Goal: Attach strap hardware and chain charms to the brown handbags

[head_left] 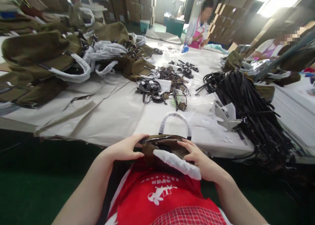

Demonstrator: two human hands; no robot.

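Observation:
An olive-brown bag point(150, 153) rests at the table's front edge against my red apron, its zipped top partly open. One handle point(175, 115), wrapped in clear-white film, stands up on the far side; the other wrapped handle point(176, 162) lies over the near side. My left hand point(130, 148) grips the bag's left end between thumb and fingers. On the right end, my right hand point(197, 156) is closed on the bag's rim, its fingertips at the opening. The inside of the bag is dark.
Olive bags point(36, 54) are piled at the left of the white table point(115, 110). Ahead lie coiled black straps and bead-like charms point(172, 79). Many black straps point(241, 97) hang over the right edge, beside a white tape dispenser point(223, 115). Two people point(197, 31) work across the table.

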